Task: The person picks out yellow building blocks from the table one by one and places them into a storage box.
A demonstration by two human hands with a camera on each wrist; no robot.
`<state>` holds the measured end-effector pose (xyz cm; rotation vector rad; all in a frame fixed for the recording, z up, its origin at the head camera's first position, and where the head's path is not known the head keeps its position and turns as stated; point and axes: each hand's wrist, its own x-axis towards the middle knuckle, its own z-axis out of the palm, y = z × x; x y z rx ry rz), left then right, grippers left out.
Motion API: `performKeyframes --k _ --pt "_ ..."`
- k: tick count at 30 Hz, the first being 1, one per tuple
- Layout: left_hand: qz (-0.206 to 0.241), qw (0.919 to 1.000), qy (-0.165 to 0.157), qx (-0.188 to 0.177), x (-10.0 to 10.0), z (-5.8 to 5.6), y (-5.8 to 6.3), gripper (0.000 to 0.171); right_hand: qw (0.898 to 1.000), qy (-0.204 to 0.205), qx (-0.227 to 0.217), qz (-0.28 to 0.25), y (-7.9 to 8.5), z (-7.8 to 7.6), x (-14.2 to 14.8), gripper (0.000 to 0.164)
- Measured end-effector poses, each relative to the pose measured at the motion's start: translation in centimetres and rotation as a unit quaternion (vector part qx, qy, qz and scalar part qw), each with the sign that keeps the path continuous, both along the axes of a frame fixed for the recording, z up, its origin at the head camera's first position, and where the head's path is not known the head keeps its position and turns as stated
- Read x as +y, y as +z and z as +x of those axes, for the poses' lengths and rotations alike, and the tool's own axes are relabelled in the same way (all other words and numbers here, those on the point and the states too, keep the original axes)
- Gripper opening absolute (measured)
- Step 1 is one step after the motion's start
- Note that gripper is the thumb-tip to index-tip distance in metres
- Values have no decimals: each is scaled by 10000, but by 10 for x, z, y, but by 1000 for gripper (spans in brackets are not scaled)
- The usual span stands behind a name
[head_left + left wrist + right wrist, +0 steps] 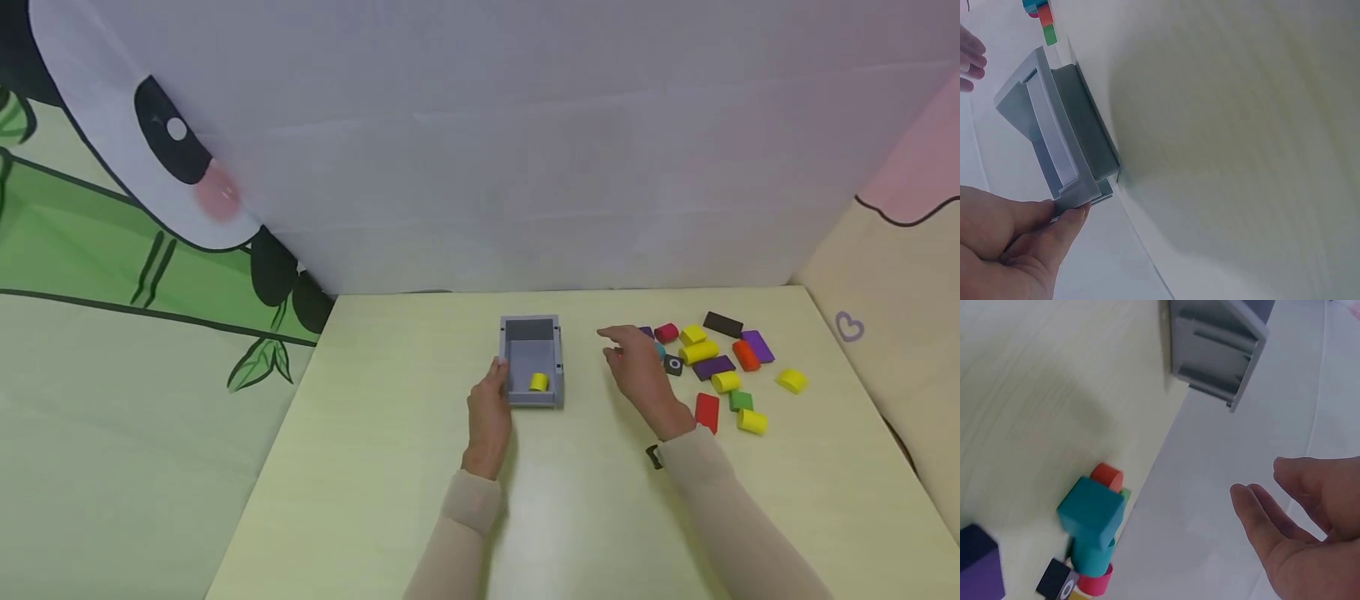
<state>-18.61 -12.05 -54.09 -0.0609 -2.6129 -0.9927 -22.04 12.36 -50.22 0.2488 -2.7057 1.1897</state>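
A grey plastic box [531, 358] stands on the table with a yellow cylinder block [538, 382] inside, near its front wall. My left hand [489, 417] pinches the box's left edge between thumb and fingers; in the left wrist view the grey box [1063, 131] shows in that pinch. Over the table, between the box and the blocks, my right hand [637, 371] hovers with fingers loosely bent. In the right wrist view a gap shows between the right hand's [1310, 519] thumb and fingertips, with nothing in it.
Several loose blocks lie right of my right hand, among them a yellow cylinder [699, 352], a black block [723, 324], a red block [707, 412] and a purple block [758, 346]. A teal block [1091, 509] shows in the right wrist view. A printed cloth wall [525, 183] rises behind the table.
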Motion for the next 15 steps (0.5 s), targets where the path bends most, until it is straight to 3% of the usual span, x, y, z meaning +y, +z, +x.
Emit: performKeyframes --k 7,15 --pt "146 9997 -8 -198 -1 -2 2 40 9990 -207 -364 -134 1 1 23 36" --pt "157 9994 23 -306 -2 -2 -1 40 9979 -450 -388 -263 0 9 54 36"
